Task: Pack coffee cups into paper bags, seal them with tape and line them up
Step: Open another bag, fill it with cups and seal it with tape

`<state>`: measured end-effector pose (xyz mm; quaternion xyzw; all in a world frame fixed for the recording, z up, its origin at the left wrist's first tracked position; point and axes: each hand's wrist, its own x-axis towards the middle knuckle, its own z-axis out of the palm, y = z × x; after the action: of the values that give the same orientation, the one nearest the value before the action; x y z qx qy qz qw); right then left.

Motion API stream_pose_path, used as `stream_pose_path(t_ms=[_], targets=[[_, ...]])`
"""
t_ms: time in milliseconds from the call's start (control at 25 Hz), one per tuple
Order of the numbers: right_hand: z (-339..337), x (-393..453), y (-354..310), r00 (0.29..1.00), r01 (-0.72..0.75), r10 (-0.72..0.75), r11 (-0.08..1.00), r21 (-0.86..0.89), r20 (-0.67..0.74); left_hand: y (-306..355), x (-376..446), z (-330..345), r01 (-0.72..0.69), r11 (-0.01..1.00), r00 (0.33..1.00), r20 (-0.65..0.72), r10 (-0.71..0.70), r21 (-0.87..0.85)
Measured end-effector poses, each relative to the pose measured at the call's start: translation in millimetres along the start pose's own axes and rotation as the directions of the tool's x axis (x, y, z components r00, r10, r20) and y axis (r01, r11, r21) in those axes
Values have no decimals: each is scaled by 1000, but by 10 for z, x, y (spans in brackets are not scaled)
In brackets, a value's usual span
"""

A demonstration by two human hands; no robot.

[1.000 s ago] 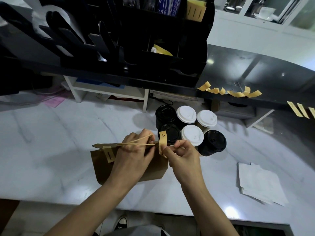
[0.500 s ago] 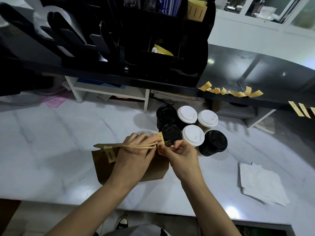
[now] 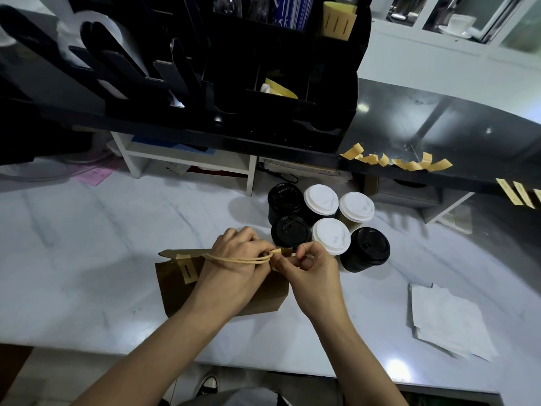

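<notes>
A brown paper bag stands on the marble counter, its top folded flat, with one strip of tan tape stuck near its left end. My left hand grips the folded top, and the bag's twine handles run across its knuckles. My right hand pinches a second strip of tape down over the fold at the right end. Just behind the bag stand several lidded coffee cups, some with black lids and some with white.
Spare tape strips hang from the edge of the black raised shelf. A stack of white paper bags lies at the right. A black organiser rises behind. The counter's front edge runs below my arms.
The tape strip in my right hand, upright a second ago, has come down onto the bag's folded top. My left hand has closed lower over the fold.
</notes>
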<state>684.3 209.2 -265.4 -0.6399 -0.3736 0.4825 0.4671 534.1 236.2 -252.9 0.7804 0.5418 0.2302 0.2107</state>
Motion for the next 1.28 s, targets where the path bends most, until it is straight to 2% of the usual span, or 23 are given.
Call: stream_pose_path(t_ms=[280,640,840,1040,1200,1280], targets=[[-46,25,100,1000,18,-17,992,-123,12,-10,16,26,13,1000,1000,-12,-13,2],[-75,110,180,997,-59,44,966,-252,-64,-8,6,41,12,1000,1000,-16,-12,14],[-118,116,254,1000,-8,6,945,-327,-7,-23,19,38,-19,999,999,-39,21,33],[-144,141,298,997,50,-36,969,-241,64,-35,13,65,-92,992,992,-74,98,81],[-129,140,312,997,57,-44,978,-201,70,-34,12,93,-92,988,990,-96,103,121],[-121,143,310,996,58,-44,979,-196,73,-18,7,88,-83,993,989,-112,93,84]])
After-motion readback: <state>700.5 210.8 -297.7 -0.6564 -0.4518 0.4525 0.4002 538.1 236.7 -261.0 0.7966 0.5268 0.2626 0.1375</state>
